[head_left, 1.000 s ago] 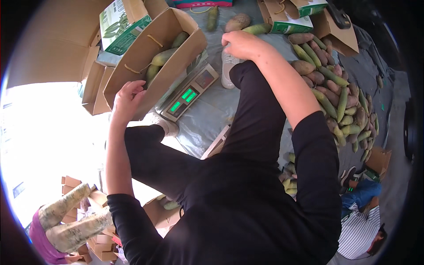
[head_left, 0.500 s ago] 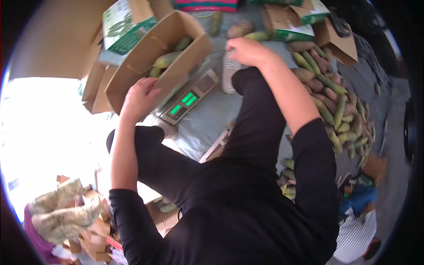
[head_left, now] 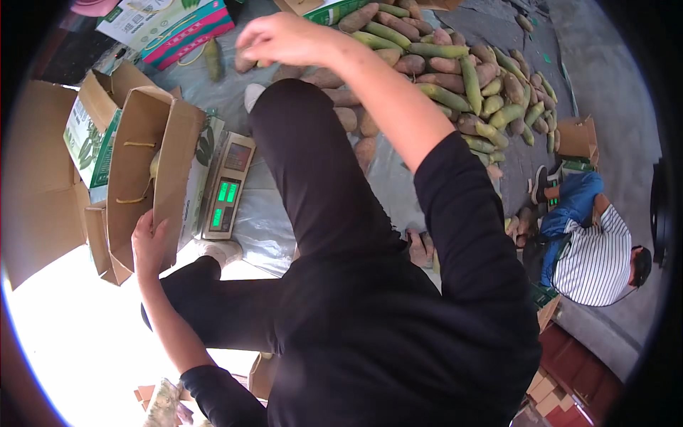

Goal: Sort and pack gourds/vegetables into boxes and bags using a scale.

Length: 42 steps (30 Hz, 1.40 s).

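My left hand (head_left: 149, 245) grips the near edge of an open cardboard box (head_left: 181, 153), fingers over its wall. Inside the box are string handles and part of a green vegetable; the wall hides the rest. The box stands on a digital scale (head_left: 226, 186) with a lit green display. My right hand (head_left: 281, 41) reaches over the far side with thumb and fingers apart. Just under its fingertips lies a brownish root vegetable (head_left: 244, 64), partly covered. Left of it is a long green radish (head_left: 213, 60).
A large heap of green and brown long radishes (head_left: 462, 78) spreads at the right on grey sheeting. Printed green-and-white cartons (head_left: 92, 146) stand at the left, and a pink-banded box (head_left: 188, 32) at the far left. A person in a striped shirt (head_left: 594, 260) sits at the right.
The view has swung right, so the box and scale appear further left and more of the heap shows. My left hand has slid along to the box's near end; my right hand still reaches far out.
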Tool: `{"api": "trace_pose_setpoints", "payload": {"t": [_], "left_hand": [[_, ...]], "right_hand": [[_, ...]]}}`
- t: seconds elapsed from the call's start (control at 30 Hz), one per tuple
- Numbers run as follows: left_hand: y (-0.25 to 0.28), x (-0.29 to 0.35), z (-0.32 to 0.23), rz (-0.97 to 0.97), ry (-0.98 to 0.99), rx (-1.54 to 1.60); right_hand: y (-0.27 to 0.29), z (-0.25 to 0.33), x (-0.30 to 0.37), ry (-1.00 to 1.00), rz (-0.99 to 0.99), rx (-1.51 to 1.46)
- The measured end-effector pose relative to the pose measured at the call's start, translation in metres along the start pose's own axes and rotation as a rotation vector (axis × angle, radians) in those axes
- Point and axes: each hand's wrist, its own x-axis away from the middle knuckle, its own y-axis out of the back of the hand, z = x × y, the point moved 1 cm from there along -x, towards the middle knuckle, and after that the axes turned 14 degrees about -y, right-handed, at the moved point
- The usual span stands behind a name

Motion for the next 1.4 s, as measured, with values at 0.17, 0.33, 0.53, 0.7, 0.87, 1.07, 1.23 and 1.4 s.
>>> {"api": "trace_pose_setpoints", "payload": {"t": [0.17, 0.33, 0.53, 0.7, 0.87, 1.07, 1.23, 1.4], "left_hand": [[0.001, 0.004, 0.016, -0.001, 0.002, -0.041], [-0.010, -0.004, 0.031, 0.017, -0.069, -0.098], [-0.018, -0.011, 0.013, 0.027, -0.044, -0.126], [-0.005, 0.007, 0.021, -0.025, -0.073, -0.348], [-0.003, -0.002, -0.002, 0.059, -0.018, -0.231], [0.021, 0.017, -0.006, 0.041, 0.173, -0.116], [0.034, 0.024, 0.004, -0.041, 0.186, -0.044], [0.036, 0.034, 0.015, -0.077, 0.163, -0.010]], "right_hand": [[0.020, -0.140, 0.046, -0.229, -0.219, 0.230], [-0.030, -0.299, 0.128, -0.541, -0.153, 0.270], [-0.115, -0.397, 0.187, -1.155, -0.163, 0.022], [-0.176, -0.336, 0.174, -1.312, -0.427, -0.537], [-0.176, -0.357, 0.177, -1.415, -0.321, -0.732], [-0.202, -0.416, 0.178, -1.215, -0.190, -0.864], [-0.191, -0.449, 0.188, -0.975, -0.372, -0.788], [-0.116, -0.393, 0.130, -0.719, -0.233, -0.868]]}}
